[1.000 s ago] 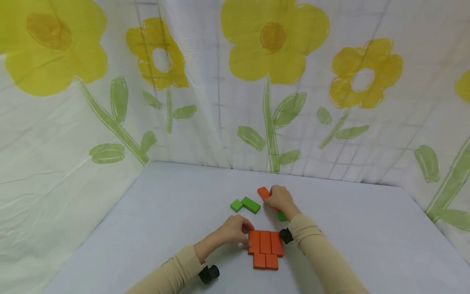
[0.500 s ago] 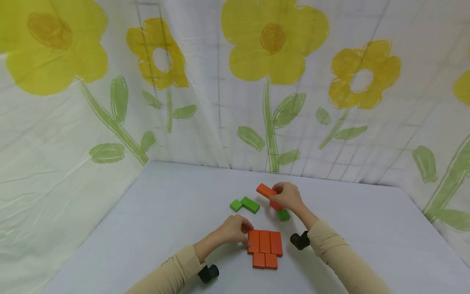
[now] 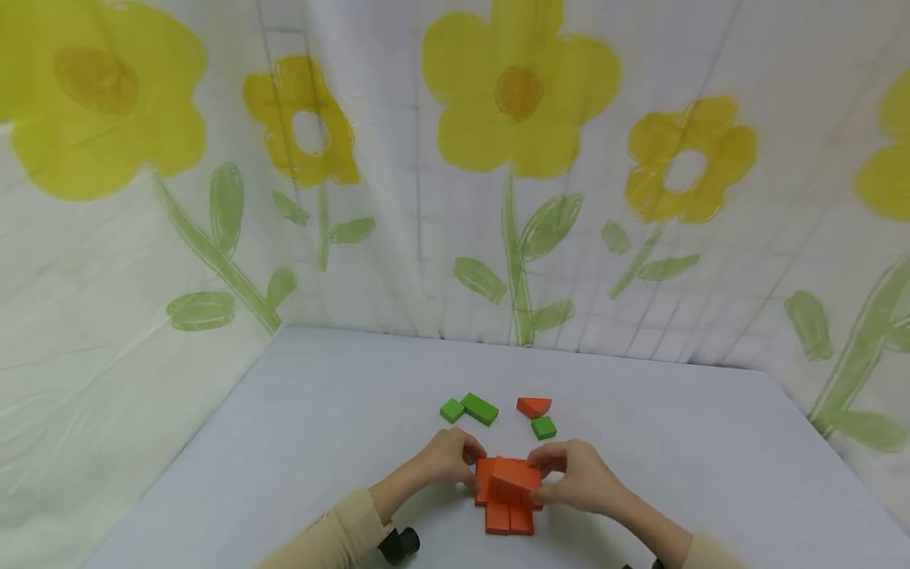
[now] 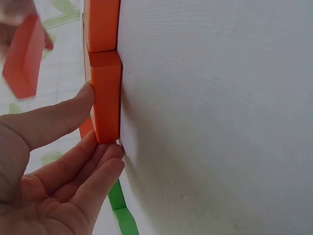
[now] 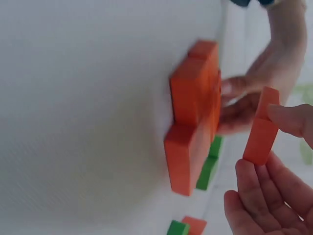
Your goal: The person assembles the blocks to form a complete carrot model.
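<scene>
Flat red blocks lie packed together on the table, with two smaller red blocks (image 3: 509,518) on the near side. At their left edge, my left hand (image 3: 449,458) touches the outer red block (image 4: 106,95) with the thumb along its side and relaxed fingers at its far end. Just above the packed blocks, my right hand (image 3: 579,478) pinches another red block (image 5: 261,137) between thumb and fingertips. That held block is long, tilted and has a crease across it; its full shape is unclear. The left wrist view shows it blurred at upper left.
Beyond the packed blocks lie a small green block (image 3: 452,410) and a longer green block (image 3: 479,408) touching at a corner. To their right, a red triangular block (image 3: 534,407) lies by another small green block (image 3: 543,428). A flower-painted curtain (image 3: 398,237) hangs behind the table.
My right hand has lifted the long red block from the far pieces and brought it towards me, over the packed blocks. The red triangular block now shows fully. My left hand stays at the left edge.
</scene>
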Available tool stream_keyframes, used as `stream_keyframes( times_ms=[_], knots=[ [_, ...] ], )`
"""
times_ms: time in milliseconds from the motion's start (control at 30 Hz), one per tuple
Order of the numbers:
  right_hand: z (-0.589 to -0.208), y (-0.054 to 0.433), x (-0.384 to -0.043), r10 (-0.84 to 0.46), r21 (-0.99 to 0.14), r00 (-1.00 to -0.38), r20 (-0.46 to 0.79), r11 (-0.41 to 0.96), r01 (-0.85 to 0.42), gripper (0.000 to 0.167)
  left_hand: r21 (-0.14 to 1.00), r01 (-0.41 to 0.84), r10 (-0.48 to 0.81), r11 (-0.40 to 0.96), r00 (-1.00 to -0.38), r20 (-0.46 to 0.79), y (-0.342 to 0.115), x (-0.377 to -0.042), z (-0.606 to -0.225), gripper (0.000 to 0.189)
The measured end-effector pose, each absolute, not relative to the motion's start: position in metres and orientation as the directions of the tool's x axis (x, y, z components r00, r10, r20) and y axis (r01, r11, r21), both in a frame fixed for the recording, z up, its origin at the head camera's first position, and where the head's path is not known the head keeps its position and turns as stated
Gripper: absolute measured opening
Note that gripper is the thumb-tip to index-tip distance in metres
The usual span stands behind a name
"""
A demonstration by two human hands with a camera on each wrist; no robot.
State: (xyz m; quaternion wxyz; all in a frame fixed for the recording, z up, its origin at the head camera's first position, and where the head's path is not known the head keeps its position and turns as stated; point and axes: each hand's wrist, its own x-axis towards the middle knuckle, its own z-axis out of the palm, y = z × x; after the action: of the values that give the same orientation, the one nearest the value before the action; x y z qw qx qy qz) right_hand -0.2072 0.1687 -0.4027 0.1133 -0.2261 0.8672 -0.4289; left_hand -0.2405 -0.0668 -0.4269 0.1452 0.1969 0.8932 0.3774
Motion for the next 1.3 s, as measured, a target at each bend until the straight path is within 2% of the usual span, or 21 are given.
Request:
stream_keyframes(
  times_ms=[200, 533, 767, 1067, 1300],
  knots=[
    [-0.411, 0.169, -0.182, -0.558, -0.819, -0.824, -0.101, 0.517, -0.249, 0.031, 0.729, 0.232, 0.441, 0.643, -0.891, -0.105, -0.068, -0.237, -0.428, 0.034],
    [-0.422, 0.161, -0.162, -0.531, -0.816, -0.806, -0.259, 0.567, -0.111, 0.033, 0.730, 0.234, 0.445, 0.642, -0.890, -0.105, -0.065, -0.239, -0.427, 0.034],
    [-0.419, 0.156, -0.160, -0.549, -0.730, -0.806, -0.219, 0.641, -0.238, 0.030, 0.729, 0.226, 0.439, 0.646, -0.891, -0.114, -0.065, -0.238, -0.425, 0.034],
    [-0.418, 0.152, -0.159, -0.573, -0.678, -0.794, -0.203, 0.667, -0.308, 0.018, 0.735, 0.217, 0.439, 0.642, -0.891, -0.121, -0.065, -0.237, -0.423, 0.034],
    [-0.418, 0.151, -0.159, -0.569, -0.635, -0.807, -0.161, 0.686, -0.357, 0.018, 0.730, 0.224, 0.448, 0.646, -0.885, -0.125, -0.066, -0.238, -0.422, 0.035]
  ],
)
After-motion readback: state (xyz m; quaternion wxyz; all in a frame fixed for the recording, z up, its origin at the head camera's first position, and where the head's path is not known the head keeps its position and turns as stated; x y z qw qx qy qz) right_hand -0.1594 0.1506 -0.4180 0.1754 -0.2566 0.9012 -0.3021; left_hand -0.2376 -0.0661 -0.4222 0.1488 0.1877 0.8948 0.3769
